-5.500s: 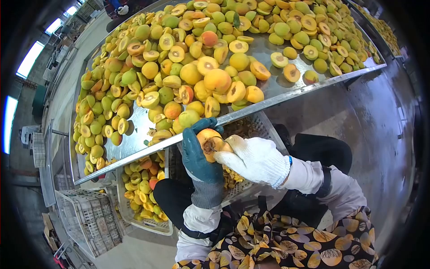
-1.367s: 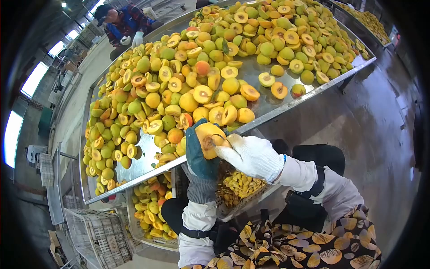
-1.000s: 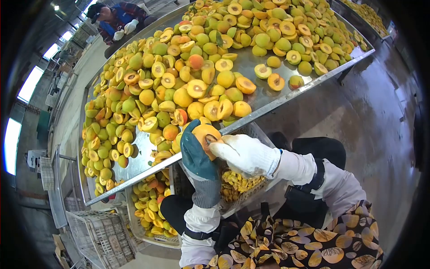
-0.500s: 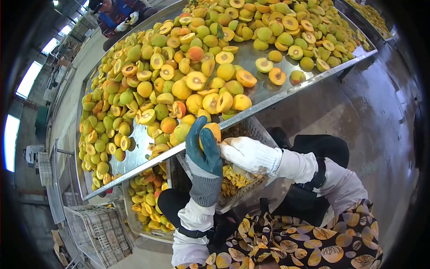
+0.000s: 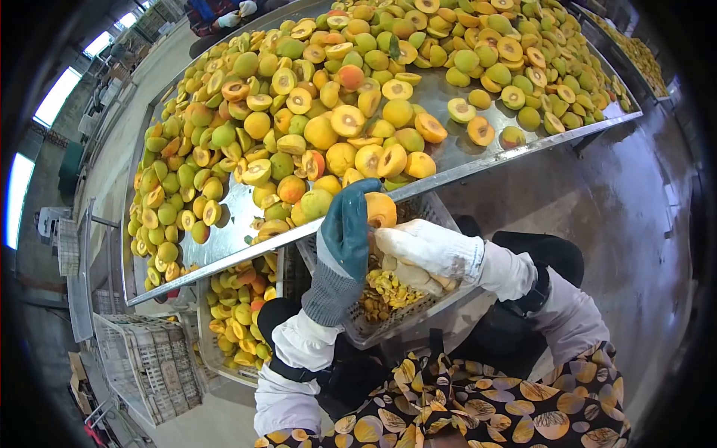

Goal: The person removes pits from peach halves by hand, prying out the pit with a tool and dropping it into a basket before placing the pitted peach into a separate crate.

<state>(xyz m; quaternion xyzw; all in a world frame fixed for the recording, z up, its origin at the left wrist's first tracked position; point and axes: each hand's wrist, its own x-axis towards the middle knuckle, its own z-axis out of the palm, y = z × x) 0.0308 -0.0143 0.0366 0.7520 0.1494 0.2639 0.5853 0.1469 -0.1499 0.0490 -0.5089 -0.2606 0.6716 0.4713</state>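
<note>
The left glove (image 5: 347, 229) is teal with a grey cuff, the right glove (image 5: 429, 254) white. Lower right, the black apron (image 5: 515, 399) carries a yellow, orange and mauve leaf pattern.

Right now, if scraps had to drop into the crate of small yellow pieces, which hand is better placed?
Probably the right: the white-gloved hand is over that crate, while the teal-gloved left hand holds a fruit near the table's edge.

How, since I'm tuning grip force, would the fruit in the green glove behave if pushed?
The fruit in the left hand would probably rock or roll on its rounded side. Its smooth surface could be slippery. It looks fleshy, so hard squeezing might bruise it.
</note>
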